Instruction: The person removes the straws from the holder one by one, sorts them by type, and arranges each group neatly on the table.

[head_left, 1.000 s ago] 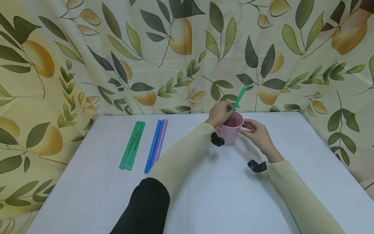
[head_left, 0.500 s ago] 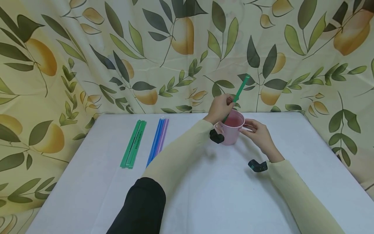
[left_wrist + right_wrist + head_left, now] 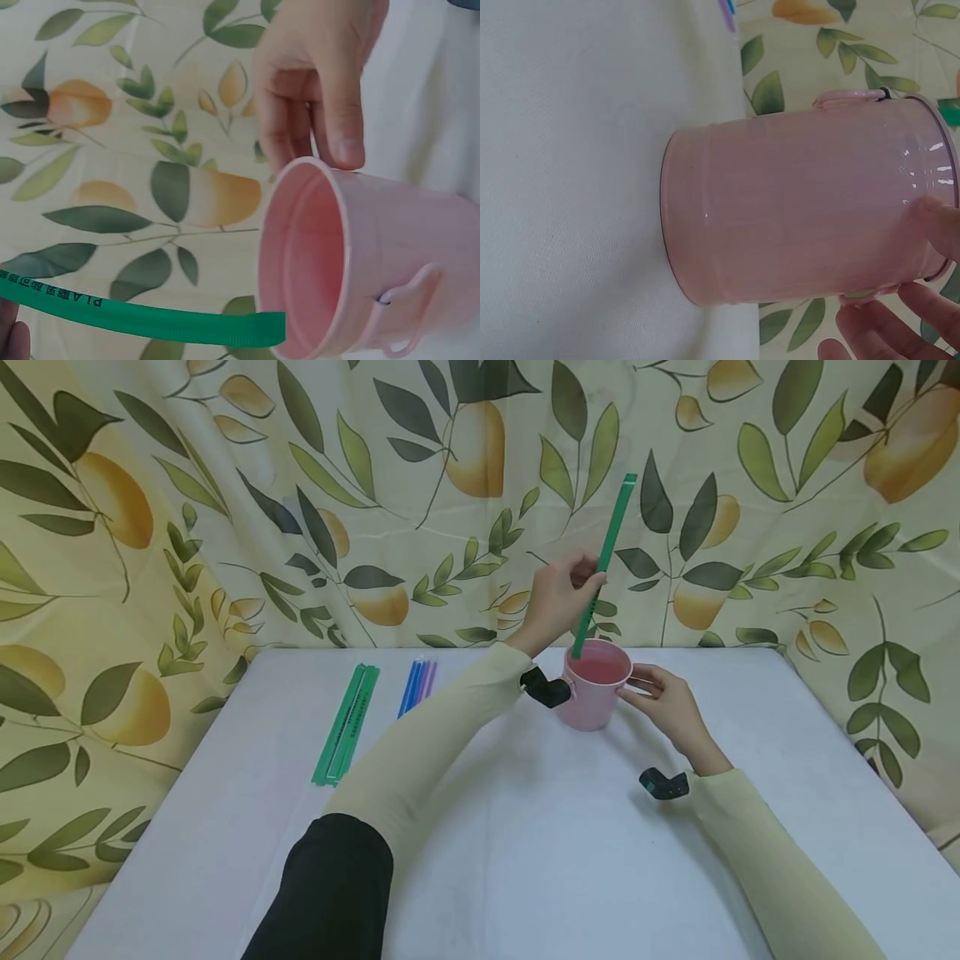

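Note:
My left hand (image 3: pixel 558 597) pinches a green paper-wrapped straw (image 3: pixel 613 531) printed "PLA", held tilted above the table. Its lower end lies at the rim of a small pink bucket (image 3: pixel 590 697); in the left wrist view that end of the straw (image 3: pixel 187 326) overlaps the mouth's edge. Only bits of the left fingers (image 3: pixel 16 341) show there. On the bucket's right side, my right hand (image 3: pixel 663 702) holds it near the rim, thumb on the wall and fingers by a side handle (image 3: pixel 862 296). The bucket stands upright on the table.
Several green wrapped straws (image 3: pixel 347 722) lie on the left of the white table (image 3: pixel 570 860). Blue and purple straws (image 3: pixel 416 685) lie beside them, partly covered by my left sleeve. A leaf-and-fruit patterned cloth (image 3: pixel 465 527) hangs behind the table.
My left hand has risen with the green wrapped straw, drawing its lower end up from inside the bucket to the rim. The right hand and the bucket have stayed put.

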Demonstrator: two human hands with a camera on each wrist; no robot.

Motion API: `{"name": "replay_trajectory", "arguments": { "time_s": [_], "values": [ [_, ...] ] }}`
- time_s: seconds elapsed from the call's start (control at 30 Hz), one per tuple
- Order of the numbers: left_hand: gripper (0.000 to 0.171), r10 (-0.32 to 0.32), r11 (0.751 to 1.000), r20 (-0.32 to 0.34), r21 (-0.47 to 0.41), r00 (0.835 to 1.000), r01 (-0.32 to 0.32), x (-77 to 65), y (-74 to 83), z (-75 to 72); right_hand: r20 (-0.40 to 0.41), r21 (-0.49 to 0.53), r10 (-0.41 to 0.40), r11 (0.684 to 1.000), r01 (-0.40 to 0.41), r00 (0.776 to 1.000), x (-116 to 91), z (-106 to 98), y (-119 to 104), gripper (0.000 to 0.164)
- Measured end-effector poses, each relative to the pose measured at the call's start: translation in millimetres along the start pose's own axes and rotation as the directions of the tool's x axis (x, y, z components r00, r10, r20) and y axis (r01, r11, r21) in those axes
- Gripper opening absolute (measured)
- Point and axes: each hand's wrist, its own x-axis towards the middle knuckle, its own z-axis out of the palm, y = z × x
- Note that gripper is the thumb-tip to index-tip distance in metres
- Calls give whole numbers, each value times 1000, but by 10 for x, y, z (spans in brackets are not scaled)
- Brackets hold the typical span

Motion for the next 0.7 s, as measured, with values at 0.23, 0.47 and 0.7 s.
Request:
{"name": "replay_trajectory", "arguments": {
  "time_s": [0.23,0.47,0.7],
  "values": [
    [19,15,1000,-17,14,1000,-15,-116,93,-298,4,-8,8,1000,-8,1000,7,4,10,66],
    [16,-4,1000,-13,31,1000,4,-349,-25,-620,2,-17,5,1000,-5,1000,16,3,9,65],
    [17,-119,988,17,101,993,116,-658,-267,-996,13,-14,31,999,-31,999,12,13,-7,69]
  ]
}}
